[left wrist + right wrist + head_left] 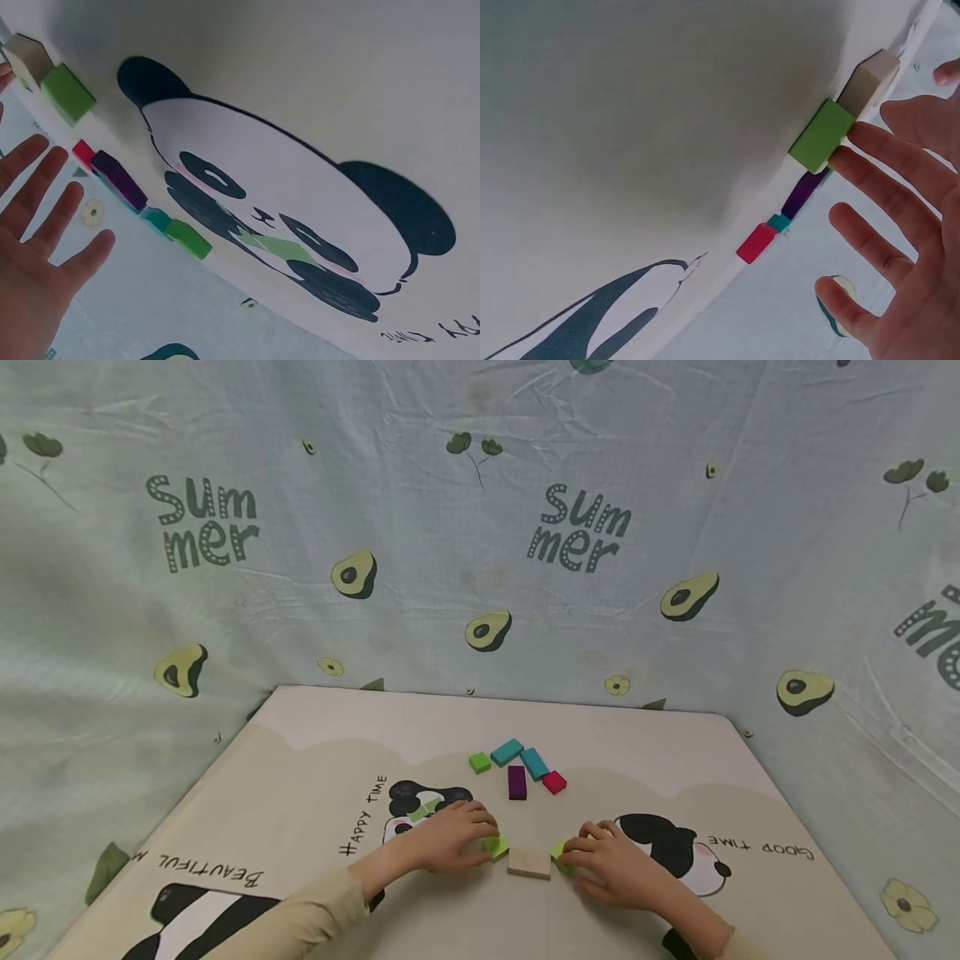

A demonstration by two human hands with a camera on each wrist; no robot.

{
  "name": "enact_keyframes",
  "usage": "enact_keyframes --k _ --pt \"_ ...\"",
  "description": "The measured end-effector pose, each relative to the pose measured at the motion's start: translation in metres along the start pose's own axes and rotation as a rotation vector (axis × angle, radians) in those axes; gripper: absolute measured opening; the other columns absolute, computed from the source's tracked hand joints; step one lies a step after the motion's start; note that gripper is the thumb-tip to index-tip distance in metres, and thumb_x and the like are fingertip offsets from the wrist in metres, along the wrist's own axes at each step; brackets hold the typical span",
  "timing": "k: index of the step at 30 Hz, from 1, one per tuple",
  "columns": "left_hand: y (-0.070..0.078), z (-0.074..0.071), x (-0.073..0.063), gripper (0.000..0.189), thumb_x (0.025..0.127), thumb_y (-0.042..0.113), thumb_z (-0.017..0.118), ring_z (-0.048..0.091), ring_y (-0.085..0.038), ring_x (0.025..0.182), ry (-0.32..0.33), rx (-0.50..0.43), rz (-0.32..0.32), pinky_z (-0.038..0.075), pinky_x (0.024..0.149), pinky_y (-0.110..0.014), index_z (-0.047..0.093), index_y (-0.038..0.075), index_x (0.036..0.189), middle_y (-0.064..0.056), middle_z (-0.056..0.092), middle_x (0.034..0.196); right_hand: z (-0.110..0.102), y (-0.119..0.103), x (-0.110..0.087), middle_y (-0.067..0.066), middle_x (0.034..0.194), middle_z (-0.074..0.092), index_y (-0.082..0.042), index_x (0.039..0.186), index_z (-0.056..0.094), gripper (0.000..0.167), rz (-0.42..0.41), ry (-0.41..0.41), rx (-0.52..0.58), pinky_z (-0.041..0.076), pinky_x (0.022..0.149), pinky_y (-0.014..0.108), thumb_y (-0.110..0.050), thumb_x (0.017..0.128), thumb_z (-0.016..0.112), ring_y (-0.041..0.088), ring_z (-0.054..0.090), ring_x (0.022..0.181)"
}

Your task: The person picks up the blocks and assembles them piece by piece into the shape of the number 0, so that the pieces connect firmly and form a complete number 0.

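Note:
A plain wooden block lies on the table between two green blocks, one on each side. My left hand is beside the left green block, its fingers spread and fairly straight in the left wrist view. On the other side, my right hand has its fingertips right at the right green block. The right wrist view shows that hand's fingers extended and spread, with two tips overlapping the edge of the green block. Neither hand is wrapped around a block.
Farther back lie a small green block, two teal blocks, a purple block and a red block. The table is printed with pandas and words. A patterned curtain hangs behind it.

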State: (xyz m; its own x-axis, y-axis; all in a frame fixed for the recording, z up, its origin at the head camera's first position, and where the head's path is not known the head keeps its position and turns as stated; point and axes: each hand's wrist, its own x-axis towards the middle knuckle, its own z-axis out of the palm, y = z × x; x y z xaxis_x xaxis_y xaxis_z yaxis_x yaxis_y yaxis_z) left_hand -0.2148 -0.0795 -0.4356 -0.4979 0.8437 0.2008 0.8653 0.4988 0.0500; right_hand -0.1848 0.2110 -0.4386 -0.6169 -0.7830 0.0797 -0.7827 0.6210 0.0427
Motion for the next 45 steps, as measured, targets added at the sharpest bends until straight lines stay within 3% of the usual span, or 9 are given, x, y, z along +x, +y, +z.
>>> enact_keyframes --k 4,14,22,29,37,41,45 --pt "-0.012 0.003 0.01 0.027 0.087 0.026 0.056 0.053 -0.016 0.102 0.018 0.032 -0.031 0.044 0.088 -0.033 0.062 0.011 0.109 0.0 0.062 0.106 0.0 0.0 0.002 -0.009 0.099 0.063 -0.026 0.103 0.064 0.023 0.002 0.005 0.005 0.039 0.081 0.04 -0.026 0.08 0.062 0.011 0.045 0.09" --pt "-0.05 0.012 0.045 0.028 0.086 0.02 0.057 0.054 -0.02 0.102 0.07 0.063 -0.196 0.046 0.085 -0.036 0.06 0.006 0.11 -0.006 0.06 0.108 0.002 0.001 0.007 -0.01 0.092 0.063 -0.025 0.096 0.065 0.017 -0.023 0.055 -0.037 0.04 0.08 0.039 -0.025 0.079 0.063 0.01 0.046 0.087" --pt "-0.069 0.017 0.062 0.029 0.086 0.021 0.056 0.05 -0.024 0.107 0.05 0.104 -0.311 0.046 0.084 -0.041 0.058 0.008 0.112 -0.008 0.058 0.114 0.001 0.0 0.008 -0.01 0.094 0.063 -0.023 0.097 0.065 0.017 -0.011 0.063 -0.029 0.04 0.079 0.039 -0.025 0.08 0.063 0.01 0.046 0.087" --pt "-0.074 0.027 0.075 0.037 0.087 0.021 0.055 0.046 -0.026 0.114 0.052 0.123 -0.362 0.043 0.086 -0.044 0.051 0.009 0.122 -0.008 0.052 0.125 0.003 0.0 0.007 -0.01 0.094 0.063 -0.023 0.096 0.065 0.017 -0.011 0.076 -0.032 0.04 0.079 0.039 -0.025 0.08 0.063 0.01 0.047 0.087" --pt "-0.071 0.043 0.088 0.043 0.091 0.028 0.045 0.04 -0.023 0.122 -0.059 0.185 -0.453 0.04 0.093 -0.046 0.043 0.016 0.132 -0.004 0.045 0.135 0.004 0.001 0.006 -0.01 0.089 0.063 -0.023 0.092 0.065 0.017 -0.061 0.166 -0.055 0.039 0.074 0.036 -0.023 0.075 0.068 0.009 0.046 0.083" --pt "-0.067 0.042 0.088 0.039 0.091 0.027 0.048 0.043 -0.022 0.118 -0.042 0.234 -0.446 0.041 0.092 -0.044 0.046 0.017 0.129 -0.004 0.05 0.129 0.005 0.001 0.006 -0.01 0.09 0.063 -0.022 0.093 0.065 0.017 -0.054 0.16 -0.056 0.04 0.074 0.037 -0.023 0.075 0.067 0.009 0.046 0.083" --pt "-0.064 0.037 0.085 0.032 0.089 0.023 0.052 0.045 -0.021 0.112 -0.023 0.295 -0.397 0.042 0.09 -0.042 0.051 0.017 0.121 -0.003 0.055 0.12 0.005 0.0 0.006 -0.01 0.09 0.062 -0.023 0.093 0.065 0.017 -0.035 0.14 -0.055 0.041 0.075 0.038 -0.024 0.076 0.066 0.009 0.046 0.083"
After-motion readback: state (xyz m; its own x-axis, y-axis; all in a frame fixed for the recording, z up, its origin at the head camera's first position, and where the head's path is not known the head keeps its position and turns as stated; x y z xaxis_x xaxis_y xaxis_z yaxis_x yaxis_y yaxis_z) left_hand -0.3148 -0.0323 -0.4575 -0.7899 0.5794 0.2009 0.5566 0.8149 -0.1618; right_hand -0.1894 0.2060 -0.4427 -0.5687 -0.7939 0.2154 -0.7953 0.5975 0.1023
